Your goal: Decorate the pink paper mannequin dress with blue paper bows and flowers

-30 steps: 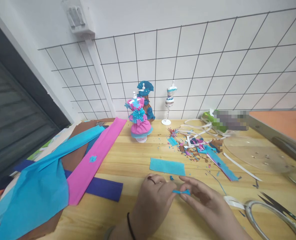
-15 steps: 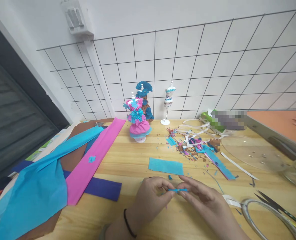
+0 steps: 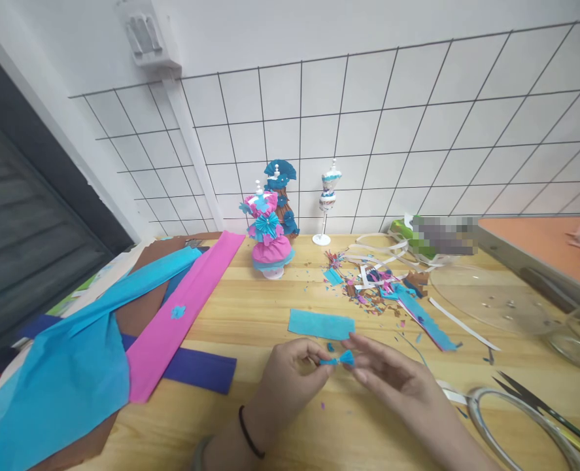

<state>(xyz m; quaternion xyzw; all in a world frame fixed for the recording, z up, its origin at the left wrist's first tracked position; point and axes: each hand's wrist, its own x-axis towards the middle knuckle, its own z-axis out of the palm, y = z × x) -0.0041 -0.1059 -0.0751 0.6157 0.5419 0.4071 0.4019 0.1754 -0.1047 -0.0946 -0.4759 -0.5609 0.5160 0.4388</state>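
Two bare hands meet above the wooden table (image 3: 250,301), and between them is a small blue paper bow (image 3: 345,358), narrow in its middle and opening like a fan at the right end. The left hand (image 3: 290,378) pinches the left end of this bow with thumb and forefinger, and its other fingers are curled in. The right hand (image 3: 395,376) is at the fan end, with thumb and forefinger parted; whether its fingers touch the paper, I cannot tell. A black band (image 3: 245,432) goes around the left wrist. Just beyond the bow lies a small dark blue scrap (image 3: 330,347), and behind it a flat light blue rectangle (image 3: 322,324). On the left side, a large blue sheet (image 3: 84,366) covers a part of brown paper, and a long pink strip (image 3: 197,288), which carries a little blue flower (image 3: 178,312), lies across a dark purple strip (image 3: 201,371). Near the wall stand three small mannequins: one in a pink dress (image 3: 271,250), one in brown and dark blue just behind it, and a slim white one (image 3: 327,199) to the right. Many coloured cuttings (image 3: 368,288) are scattered before the white one. At the lower right, dark-bladed scissors (image 3: 525,394) lie beside a clear ring (image 3: 472,412).
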